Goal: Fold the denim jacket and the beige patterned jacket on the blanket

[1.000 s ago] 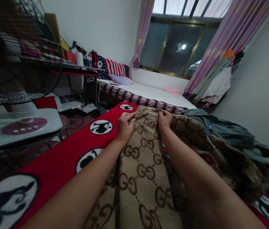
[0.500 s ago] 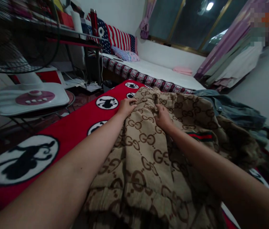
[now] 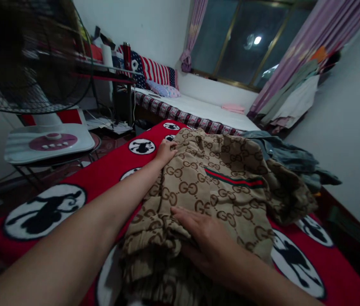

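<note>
A tan jacket (image 3: 218, 199) with a brown letter pattern and a green-red stripe lies spread before me. Its gathered hem is bunched toward me, and a sleeve extends to the right. My left hand (image 3: 166, 152) is at the jacket's far left edge, its fingers bent on the cloth there. Across the near part, just above the hem, my right hand (image 3: 207, 233) rests with its fingers stretched out and the thumb lower down, apart from them. A fold of cloth lies between that thumb and the fingers. Under the jacket is a red blanket (image 3: 103, 178) with black-and-white round figures.
A blue denim garment (image 3: 295, 157) lies beyond the jacket at the right. A white fan (image 3: 49, 140) stands on the left, near a cluttered desk (image 3: 103, 72). Behind is a bed (image 3: 199, 106) with pillows; clothes (image 3: 295, 102) hang by the purple curtain.
My right hand has left the jacket's upper middle and come back toward me, near the hem. The jacket's front now lies flatter, showing more of the stripe. My left hand stays at the left edge.
</note>
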The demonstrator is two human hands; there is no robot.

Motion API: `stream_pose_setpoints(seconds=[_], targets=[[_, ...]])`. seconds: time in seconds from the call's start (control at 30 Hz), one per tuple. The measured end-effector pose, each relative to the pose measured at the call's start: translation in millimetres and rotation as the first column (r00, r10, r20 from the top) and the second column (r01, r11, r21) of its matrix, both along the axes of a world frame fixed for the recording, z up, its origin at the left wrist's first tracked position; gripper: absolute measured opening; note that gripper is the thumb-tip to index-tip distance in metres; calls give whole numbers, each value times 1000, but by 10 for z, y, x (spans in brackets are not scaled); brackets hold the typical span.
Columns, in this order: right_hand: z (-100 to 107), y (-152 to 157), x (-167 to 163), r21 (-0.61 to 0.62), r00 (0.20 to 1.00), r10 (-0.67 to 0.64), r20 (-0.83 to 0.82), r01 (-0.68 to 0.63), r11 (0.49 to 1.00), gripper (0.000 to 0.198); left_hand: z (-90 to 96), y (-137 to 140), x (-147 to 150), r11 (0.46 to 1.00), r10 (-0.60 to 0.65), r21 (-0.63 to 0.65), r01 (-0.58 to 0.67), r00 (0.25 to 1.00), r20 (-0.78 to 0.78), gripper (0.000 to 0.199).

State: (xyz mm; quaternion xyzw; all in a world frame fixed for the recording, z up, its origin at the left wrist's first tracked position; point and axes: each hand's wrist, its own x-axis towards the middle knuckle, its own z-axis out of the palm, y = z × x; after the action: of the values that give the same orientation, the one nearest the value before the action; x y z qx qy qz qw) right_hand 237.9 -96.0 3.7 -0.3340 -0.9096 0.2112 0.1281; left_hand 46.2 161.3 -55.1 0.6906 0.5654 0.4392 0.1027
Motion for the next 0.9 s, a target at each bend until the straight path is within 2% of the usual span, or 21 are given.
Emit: stream_pose_setpoints(seconds=[0.07,0.13,0.17,0.23,0.3,0.33,0.4,0.5,0.53,0.6,0.67,0.7,0.73,0.77,0.8,0.87,0.9], targets=[[58,-14,-28,15,994,-76,-81,78,997,50,156,-33,4,997,-5,-81,-15,971,-240,39],[76,-62,-69,26,989,-102,-110,106,994,51,403,-34,37,981,-35,-185,-61,881,-472,42],[45,-89,-98,30,993,-82,-88,85,996,55,547,-28,78,971,-53,-226,-82,843,-536,42],[-103,-127,-172,33,1000,-6,7,6,999,71,815,-23,226,960,-84,-268,-84,827,-556,42],[-300,-132,-243,47,994,48,98,-53,997,87,960,-64,439,954,-125,-292,-61,809,-574,44],[-383,-128,-266,57,991,56,123,-64,996,91,957,-107,550,956,-139,-290,-44,802,-581,49],[-461,-125,-265,56,989,71,126,-79,995,94,793,-225,729,964,-154,-267,-13,791,-592,61],[-349,-176,-102,-16,995,98,-14,-98,995,85,317,-369,820,985,-112,-170,10,791,-601,64],[-279,-195,2,-44,995,46,-88,-50,998,77,167,-386,810,992,-84,-127,8,795,-600,63],[-149,-182,293,-63,956,-179,-231,169,984,56,-38,-379,772,994,-79,-109,17,796,-601,63],[-66,-52,690,14,838,-433,-331,463,886,43,-107,-352,743,994,-85,-106,27,795,-601,63],[-45,58,919,95,778,-517,-358,581,808,39,-106,-342,738,995,-81,-97,29,795,-601,62],[-35,188,1158,210,728,-583,-361,673,710,40,-93,-337,739,996,-75,-87,28,796,-600,61],[-34,324,1399,340,672,-648,-358,740,580,47,-78,-337,744,997,-65,-76,24,800,-597,60],[-40,452,1631,435,582,-732,-354,796,422,57,-67,-342,751,998,-54,-66,19,804,-593,59],[-64,639,2034,496,333,-881,-337,858,134,79,-66,-355,762,999,-37,-42,14,811,-584,57],[-78,687,2197,482,216,-926,-310,875,43,84,-76,-361,764,999,-29,-28,16,814,-580,55]])
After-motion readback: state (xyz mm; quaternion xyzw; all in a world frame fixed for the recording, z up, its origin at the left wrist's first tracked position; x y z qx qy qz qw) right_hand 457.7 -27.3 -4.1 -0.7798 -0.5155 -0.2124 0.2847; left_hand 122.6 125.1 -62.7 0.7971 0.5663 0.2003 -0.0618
